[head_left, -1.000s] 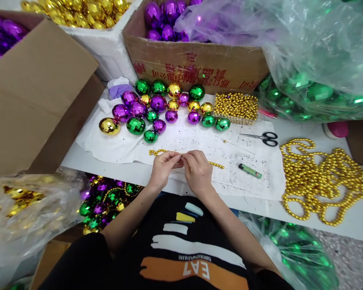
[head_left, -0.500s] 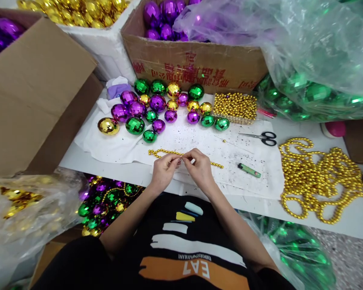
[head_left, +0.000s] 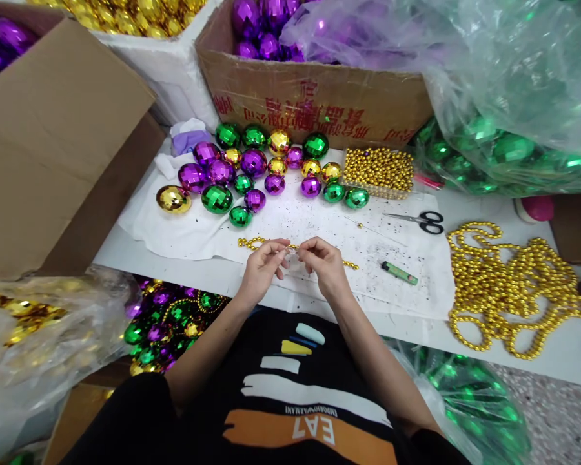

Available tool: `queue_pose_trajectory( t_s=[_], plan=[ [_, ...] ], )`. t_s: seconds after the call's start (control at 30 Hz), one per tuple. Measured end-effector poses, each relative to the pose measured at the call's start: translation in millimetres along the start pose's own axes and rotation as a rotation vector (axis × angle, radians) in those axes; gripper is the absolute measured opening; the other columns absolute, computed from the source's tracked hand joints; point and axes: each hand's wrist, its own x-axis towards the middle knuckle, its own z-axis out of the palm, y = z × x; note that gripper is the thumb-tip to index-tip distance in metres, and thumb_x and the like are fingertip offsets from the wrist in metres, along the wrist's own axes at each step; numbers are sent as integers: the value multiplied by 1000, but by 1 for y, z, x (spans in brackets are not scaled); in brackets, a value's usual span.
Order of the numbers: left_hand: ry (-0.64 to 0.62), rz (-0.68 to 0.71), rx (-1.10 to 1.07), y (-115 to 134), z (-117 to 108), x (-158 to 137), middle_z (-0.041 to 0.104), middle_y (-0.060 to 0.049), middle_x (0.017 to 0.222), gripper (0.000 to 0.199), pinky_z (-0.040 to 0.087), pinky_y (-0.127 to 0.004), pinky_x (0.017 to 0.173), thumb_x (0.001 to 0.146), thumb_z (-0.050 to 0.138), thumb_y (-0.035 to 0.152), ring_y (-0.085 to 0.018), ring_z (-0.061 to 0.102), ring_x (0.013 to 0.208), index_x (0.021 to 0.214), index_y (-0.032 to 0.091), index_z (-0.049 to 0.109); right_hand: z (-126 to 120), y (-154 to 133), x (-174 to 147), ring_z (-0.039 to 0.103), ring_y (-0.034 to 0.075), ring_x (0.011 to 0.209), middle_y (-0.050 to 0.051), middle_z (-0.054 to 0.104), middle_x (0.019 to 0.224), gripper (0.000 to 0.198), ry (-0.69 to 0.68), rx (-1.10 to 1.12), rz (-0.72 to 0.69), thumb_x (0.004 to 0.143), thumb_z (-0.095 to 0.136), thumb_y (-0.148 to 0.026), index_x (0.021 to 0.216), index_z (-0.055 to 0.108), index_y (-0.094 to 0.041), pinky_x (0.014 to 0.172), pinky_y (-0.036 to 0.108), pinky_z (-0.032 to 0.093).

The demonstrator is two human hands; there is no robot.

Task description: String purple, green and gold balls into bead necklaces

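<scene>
My left hand [head_left: 265, 265] is pinched at the front of the white cloth [head_left: 319, 223], a thin clear strand seeming to run from its fingertips. Close beside it, my right hand [head_left: 323, 261] pinches too, its fingertips a small gap away. What each holds is too fine to name surely. Behind both hands lies a short gold bead string [head_left: 351, 265], its middle partly hidden by my fingers. A green lighter [head_left: 399, 273] is to the right of my right hand. Black-handled scissors [head_left: 428, 223] and a needle-like wire with one gold bead [head_left: 359, 225] lie farther back.
Shiny purple, green and gold balls [head_left: 217, 199] cluster at the back left. Beside them stands a clear box of gold beads [head_left: 377, 171]. Gold bead chains [head_left: 513, 290] are heaped on the right. Cardboard boxes [head_left: 314, 97] and a plastic bag [head_left: 513, 84] border the work surface.
My hands have drawn slightly apart, with the fingertips no longer meeting. The fingers have loosened a little. The tabletop things stay in place.
</scene>
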Motion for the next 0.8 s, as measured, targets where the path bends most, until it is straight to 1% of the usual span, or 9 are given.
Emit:
queue_pose_trajectory(
  t_s=[0.03,0.1,0.2,0.27,0.4,0.47,0.57,0.67,0.8],
  plan=[
    [-46,-43,-43,1,-1,1,70,-5,97,27,47,-18,44,85,68,43,-8,60,58,90,17,63,-1,-1,1,48,11,61,0,58,72,12,6,27,-3,76,66,-32,76,63,-20,50,23,35],
    [-136,-122,-58,5,-3,2,66,1,74,31,42,-18,41,85,67,48,-8,56,49,91,18,61,-4,-7,3,51,12,69,1,61,79,10,58,19,-74,76,67,-30,76,65,-20,53,23,36],
    [-193,-111,68,9,-9,6,48,7,48,36,33,-17,41,84,68,52,-7,43,41,84,17,62,-9,-21,9,52,11,74,2,63,88,5,168,72,-161,75,69,-25,76,65,-21,52,22,33],
    [-189,-54,126,11,-12,9,44,7,47,37,28,-18,41,84,68,53,-5,38,40,79,16,64,-13,-29,14,49,9,67,2,63,90,8,132,224,-87,72,70,-24,74,64,-20,47,21,27],
    [-173,-11,142,11,-14,15,42,7,50,36,22,-20,42,84,67,51,-5,34,42,77,16,65,-17,-37,21,41,5,57,0,63,87,17,-49,555,176,63,75,-21,72,60,-19,42,17,16],
    [-182,-2,172,9,-14,16,40,7,50,33,21,-20,43,85,66,48,-5,33,43,77,16,65,-20,-38,24,37,4,55,-1,62,85,21,-55,664,226,61,76,-19,73,58,-19,41,16,15],
    [-181,-16,195,6,-18,16,40,7,49,31,21,-20,43,84,68,46,-5,33,43,76,16,64,-34,-43,27,34,4,55,-2,61,81,24,-27,726,201,61,75,-22,75,55,-20,40,15,16],
    [-115,-44,114,8,-23,16,41,7,47,29,21,-20,42,85,68,45,-5,33,41,76,17,63,-65,-47,27,40,5,56,0,64,87,23,53,504,69,67,73,-31,79,55,-21,41,17,19],
    [-32,-64,-25,19,-25,20,39,8,47,25,21,-18,40,83,70,40,-5,35,41,76,18,62,-115,-35,16,49,9,56,2,67,88,14,182,-206,-69,83,61,-34,85,61,-21,46,23,29]
  ],
)
